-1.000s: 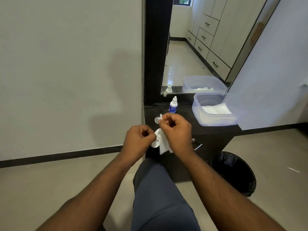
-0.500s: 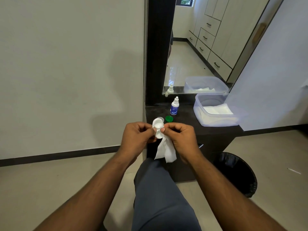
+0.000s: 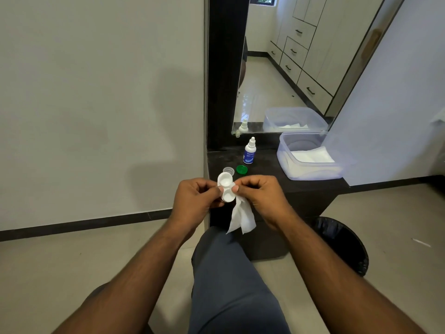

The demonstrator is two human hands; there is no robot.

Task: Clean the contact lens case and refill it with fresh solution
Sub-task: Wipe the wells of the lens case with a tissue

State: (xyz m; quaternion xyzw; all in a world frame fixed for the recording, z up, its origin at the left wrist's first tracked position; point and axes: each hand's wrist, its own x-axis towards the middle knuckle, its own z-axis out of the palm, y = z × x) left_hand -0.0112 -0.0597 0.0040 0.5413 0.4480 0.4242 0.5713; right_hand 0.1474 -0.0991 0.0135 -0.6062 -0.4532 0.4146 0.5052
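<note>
Pinching lens case (image 3: pixel 225 190) between both hands, tissue (image 3: pixel 241 219) dangling.

1. A clear plastic tub (image 3: pixel 310 165) sits at the right end of the dark counter (image 3: pixel 269 173), white sheets folded inside.
2. Behind it, a mirror (image 3: pixel 284 68) reflects drawers.
3. Down right, on the floor, a black bin (image 3: pixel 344 244).
</note>
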